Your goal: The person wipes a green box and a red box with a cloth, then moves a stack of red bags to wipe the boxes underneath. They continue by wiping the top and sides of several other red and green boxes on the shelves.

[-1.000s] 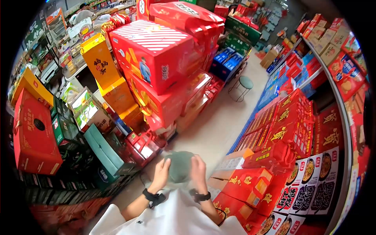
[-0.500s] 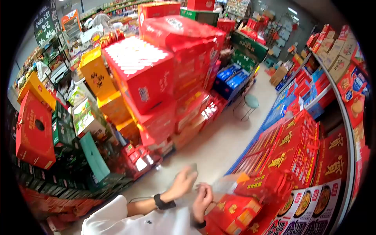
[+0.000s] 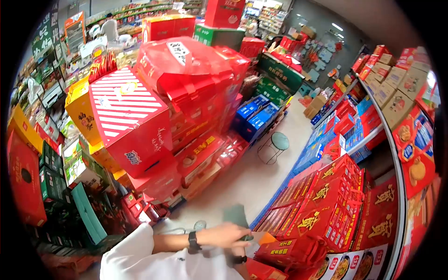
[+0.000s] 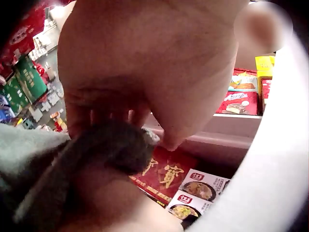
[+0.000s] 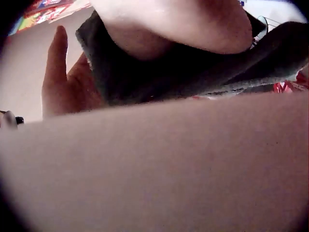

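Note:
A dark grey-green cloth [image 3: 236, 215] hangs by my hands at the lower middle of the head view. My left hand [image 3: 226, 234] lies across my right, its fingers bent over the cloth [image 4: 108, 150] in the left wrist view. In the right wrist view the cloth [image 5: 140, 79] lies over part of my right hand [image 5: 65, 92], with a straight finger or thumb showing beside it. The left hand and cloth hide much of the right hand in the head view.
Tall stacks of red gift boxes [image 3: 133, 116] stand left of the aisle. Red boxes with gold characters [image 3: 322, 200] line the right, under a shelf. A round stool [image 3: 279, 141] stands on the aisle floor [image 3: 233, 179]. Green boxes [image 3: 88, 212] are at lower left.
The hands, apart with the cloth between them one second ago, are now together, the left crossed over the right. The cloth has moved right in view, and the head view has shifted.

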Demonstrator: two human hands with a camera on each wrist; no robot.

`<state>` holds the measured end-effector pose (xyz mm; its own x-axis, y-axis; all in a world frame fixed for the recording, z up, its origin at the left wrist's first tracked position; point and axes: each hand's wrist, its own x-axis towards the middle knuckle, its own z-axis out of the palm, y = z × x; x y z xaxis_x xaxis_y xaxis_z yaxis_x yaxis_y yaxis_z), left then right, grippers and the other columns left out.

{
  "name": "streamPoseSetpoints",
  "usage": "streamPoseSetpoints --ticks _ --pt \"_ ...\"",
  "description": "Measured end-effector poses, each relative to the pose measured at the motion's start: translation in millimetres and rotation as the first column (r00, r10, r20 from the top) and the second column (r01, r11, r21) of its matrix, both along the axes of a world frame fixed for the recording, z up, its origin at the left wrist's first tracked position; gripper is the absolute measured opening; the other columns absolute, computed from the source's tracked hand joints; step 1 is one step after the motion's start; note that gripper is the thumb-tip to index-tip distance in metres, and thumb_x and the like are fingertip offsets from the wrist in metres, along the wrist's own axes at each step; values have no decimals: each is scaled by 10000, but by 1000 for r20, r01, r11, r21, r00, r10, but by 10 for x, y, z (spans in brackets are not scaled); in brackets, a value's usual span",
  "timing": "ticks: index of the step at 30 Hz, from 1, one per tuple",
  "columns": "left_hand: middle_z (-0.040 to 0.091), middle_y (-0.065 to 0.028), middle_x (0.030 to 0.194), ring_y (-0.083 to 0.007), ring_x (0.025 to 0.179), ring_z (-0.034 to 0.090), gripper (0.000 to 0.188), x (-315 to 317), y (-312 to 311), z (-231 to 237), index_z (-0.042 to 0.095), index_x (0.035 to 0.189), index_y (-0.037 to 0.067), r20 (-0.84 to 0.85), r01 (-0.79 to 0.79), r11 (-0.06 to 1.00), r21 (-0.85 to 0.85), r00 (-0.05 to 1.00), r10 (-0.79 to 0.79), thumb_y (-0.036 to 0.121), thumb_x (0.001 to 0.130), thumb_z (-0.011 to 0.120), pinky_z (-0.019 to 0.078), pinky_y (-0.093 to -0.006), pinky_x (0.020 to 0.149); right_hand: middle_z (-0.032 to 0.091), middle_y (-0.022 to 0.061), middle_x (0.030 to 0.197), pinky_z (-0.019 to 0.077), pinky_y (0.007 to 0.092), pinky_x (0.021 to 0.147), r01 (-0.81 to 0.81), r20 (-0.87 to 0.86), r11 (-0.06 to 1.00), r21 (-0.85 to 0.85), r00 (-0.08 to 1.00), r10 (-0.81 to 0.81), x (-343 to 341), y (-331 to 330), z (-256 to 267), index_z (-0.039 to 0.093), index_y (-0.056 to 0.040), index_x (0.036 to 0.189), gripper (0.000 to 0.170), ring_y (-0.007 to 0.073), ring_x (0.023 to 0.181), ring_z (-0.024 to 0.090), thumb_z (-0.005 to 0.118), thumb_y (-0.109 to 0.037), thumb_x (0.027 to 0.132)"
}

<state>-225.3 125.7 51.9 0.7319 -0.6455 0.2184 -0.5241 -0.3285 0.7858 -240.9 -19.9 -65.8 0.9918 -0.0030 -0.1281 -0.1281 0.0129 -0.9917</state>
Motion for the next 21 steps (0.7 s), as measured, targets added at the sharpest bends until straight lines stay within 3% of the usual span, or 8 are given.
streamPoseSetpoints --ticks 5,8,10,12,14,16,18,21 --pt "722 -208 1053 -425 951 707 349 537 374 259 665 1207 41 119 -266 963 -30 956 268 365 1077 670 581 -517 820 728 96 1039 558 369 845 3 6 1000 8 1000 -4 867 -47 -150 697 18 1117 257 210 929 688 564 -202 1134" --pt "723 -176 1075 -383 980 697 243 674 950 800 709 1204 30 250 -519 847 -116 810 531 173 1009 725 583 -470 860 729 96 1039 557 373 841 -3 37 1000 25 999 2 1601 -59 -232 699 15 1115 259 213 927 687 567 -208 1131" --pt "726 -167 1074 -352 957 698 189 694 1296 1328 723 1143 0 365 -758 622 -196 532 764 52 963 694 571 -431 855 729 97 1039 557 375 838 -16 37 999 28 999 15 2044 -72 -306 700 13 1114 261 214 926 687 570 -212 1130" --pt "752 -150 1136 -266 1031 701 174 756 1561 1508 725 1142 -17 409 -866 271 -420 85 908 26 1026 603 542 -379 910 730 97 1038 556 377 835 -35 33 999 36 999 34 2456 -60 -422 701 12 1114 262 216 925 687 572 -216 1128" --pt "746 -146 1252 -259 1138 695 231 847 2024 1321 721 1236 -14 420 -781 1 -624 -334 844 66 1094 557 531 -383 991 730 97 1038 556 380 833 -67 47 997 40 997 65 2961 0 -534 702 10 1113 263 218 924 687 574 -220 1126" --pt "748 -166 1232 -300 1192 700 225 1050 2315 1460 689 1280 -7 471 -687 -134 -714 -614 633 47 1110 552 517 -397 1075 731 98 1037 556 382 830 -109 75 993 35 992 106 3626 110 -605 703 8 1112 265 219 923 686 576 -224 1124" --pt "752 -150 1261 -300 1251 686 248 1183 2595 1496 675 1325 -6 513 -684 -254 -684 -699 498 94 1121 575 489 -411 1121 731 98 1037 555 384 827 -168 132 985 22 978 164 4458 347 -565 704 6 1111 266 221 922 686 578 -228 1123" --pt "768 -167 1253 -326 1221 703 334 1261 2899 1448 732 1271 13 650 -746 -506 -434 -647 398 259 1168 531 490 -411 1111 732 99 1037 555 388 823 -250 220 968 -1 944 244 5625 775 -379 706 3 1110 268 223 921 686 582 -234 1120"
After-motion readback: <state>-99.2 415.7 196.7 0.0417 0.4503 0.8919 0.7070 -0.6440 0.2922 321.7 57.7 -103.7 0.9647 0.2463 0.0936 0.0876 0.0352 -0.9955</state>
